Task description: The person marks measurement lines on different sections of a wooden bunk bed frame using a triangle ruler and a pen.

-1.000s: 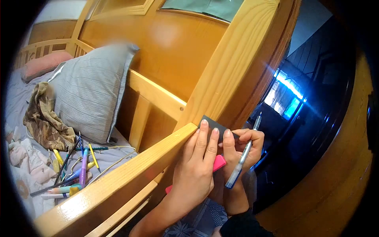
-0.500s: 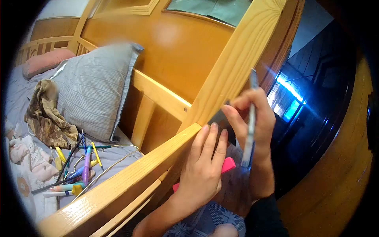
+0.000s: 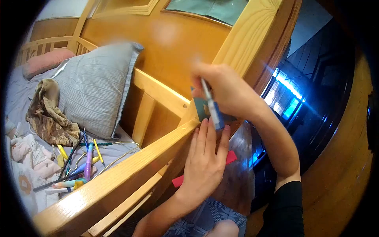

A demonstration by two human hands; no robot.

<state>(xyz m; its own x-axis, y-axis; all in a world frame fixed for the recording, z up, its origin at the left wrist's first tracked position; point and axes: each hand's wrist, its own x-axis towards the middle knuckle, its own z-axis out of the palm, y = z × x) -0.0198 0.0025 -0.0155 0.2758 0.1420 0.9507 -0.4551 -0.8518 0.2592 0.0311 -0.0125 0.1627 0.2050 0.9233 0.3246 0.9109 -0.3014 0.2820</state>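
My left hand point(image 3: 207, 168) lies with its fingers stretched out against the wooden post, their tips on the lower edge of a small dark green sheet point(image 3: 200, 107). Above it is my right hand point(image 3: 223, 87), closed on a pen point(image 3: 213, 112) that slants down in front of the sheet. Its fingertips are blurred near the sheet's upper corner, and I cannot tell whether they pinch it. Under my left hand a pink object point(image 3: 231, 157) sticks out on both sides, mostly hidden.
A wooden bed rail point(image 3: 118, 173) meets the upright post point(image 3: 250, 35). Behind it on the bed are a grey pillow point(image 3: 94, 87), a camouflage cloth point(image 3: 51, 114), several pens point(image 3: 89, 158) and a pink pillow point(image 3: 47, 63).
My right hand, with the pen, has gone right, then up and left over the sheet. The sheet's upper part now stands higher. My left hand stays by the post, its fingers slightly lower on the sheet.
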